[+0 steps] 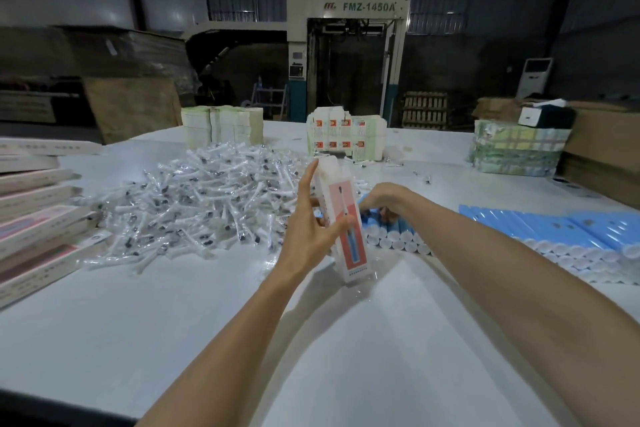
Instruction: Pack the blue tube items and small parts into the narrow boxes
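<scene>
White-and-red narrow box (341, 198) in left hand (311, 229); "FMZ-1450A" on machine (298, 45) behind.

head-height view, forward and down over table (346, 357), close

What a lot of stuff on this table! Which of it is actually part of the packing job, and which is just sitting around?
Part of the job: narrow box in the left hand; blue tubes at the right hand; pile of small wrapped parts.
Just lying about: big machine behind; greenish bundle; wooden pallet.
</scene>
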`<action>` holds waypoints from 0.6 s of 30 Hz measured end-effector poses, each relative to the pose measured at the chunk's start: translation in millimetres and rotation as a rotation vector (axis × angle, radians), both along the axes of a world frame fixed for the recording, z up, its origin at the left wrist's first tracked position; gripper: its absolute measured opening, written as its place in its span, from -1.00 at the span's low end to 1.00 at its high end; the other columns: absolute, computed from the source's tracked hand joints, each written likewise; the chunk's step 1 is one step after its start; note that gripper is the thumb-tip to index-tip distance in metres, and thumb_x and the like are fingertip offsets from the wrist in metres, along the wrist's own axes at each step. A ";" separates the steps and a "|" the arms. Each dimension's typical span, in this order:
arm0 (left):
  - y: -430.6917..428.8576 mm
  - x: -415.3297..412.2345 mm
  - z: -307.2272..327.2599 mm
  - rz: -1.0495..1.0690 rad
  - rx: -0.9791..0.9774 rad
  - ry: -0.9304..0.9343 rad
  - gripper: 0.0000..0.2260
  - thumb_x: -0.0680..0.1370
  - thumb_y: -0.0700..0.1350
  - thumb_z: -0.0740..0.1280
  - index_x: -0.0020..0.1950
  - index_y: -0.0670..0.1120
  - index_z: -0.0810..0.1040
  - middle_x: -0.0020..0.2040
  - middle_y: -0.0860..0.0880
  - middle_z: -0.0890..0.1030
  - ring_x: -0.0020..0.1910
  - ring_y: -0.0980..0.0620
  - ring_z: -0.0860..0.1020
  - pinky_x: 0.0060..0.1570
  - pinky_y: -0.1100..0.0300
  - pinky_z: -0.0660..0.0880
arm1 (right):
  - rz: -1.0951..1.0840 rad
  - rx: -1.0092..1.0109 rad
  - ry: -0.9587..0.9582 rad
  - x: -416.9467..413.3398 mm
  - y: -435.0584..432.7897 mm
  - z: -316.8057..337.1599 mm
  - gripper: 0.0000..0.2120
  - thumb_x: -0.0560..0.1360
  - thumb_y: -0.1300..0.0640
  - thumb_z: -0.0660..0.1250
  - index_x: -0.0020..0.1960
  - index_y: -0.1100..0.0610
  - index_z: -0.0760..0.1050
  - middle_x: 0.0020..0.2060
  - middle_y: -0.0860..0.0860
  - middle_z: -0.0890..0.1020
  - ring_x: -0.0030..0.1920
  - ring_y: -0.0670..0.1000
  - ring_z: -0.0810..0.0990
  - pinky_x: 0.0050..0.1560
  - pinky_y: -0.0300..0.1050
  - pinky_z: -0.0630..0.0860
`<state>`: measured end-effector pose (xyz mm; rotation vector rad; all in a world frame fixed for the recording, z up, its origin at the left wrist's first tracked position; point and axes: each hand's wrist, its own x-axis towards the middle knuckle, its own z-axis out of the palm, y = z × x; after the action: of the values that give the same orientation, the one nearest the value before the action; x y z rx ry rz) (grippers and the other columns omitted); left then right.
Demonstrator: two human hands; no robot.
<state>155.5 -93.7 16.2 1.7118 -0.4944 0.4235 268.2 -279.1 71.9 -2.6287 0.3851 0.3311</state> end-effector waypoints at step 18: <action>4.9 4.1 5.5 0.018 0.006 -0.006 -0.25 0.44 -0.03 0.67 0.48 0.27 0.32 0.14 0.10 0.66 -0.02 0.06 0.75 -0.12 0.13 0.72 | -0.080 0.857 -0.896 -63.1 -61.7 12.0 -0.83 0.63 0.15 0.37 -0.04 0.26 0.55 -0.19 0.23 0.68 -0.36 0.04 0.62 -0.29 -0.12 0.57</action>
<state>159.6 -88.8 21.6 1.7221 -0.4846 0.4405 205.1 -340.8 83.9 -1.6689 0.0113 -0.5846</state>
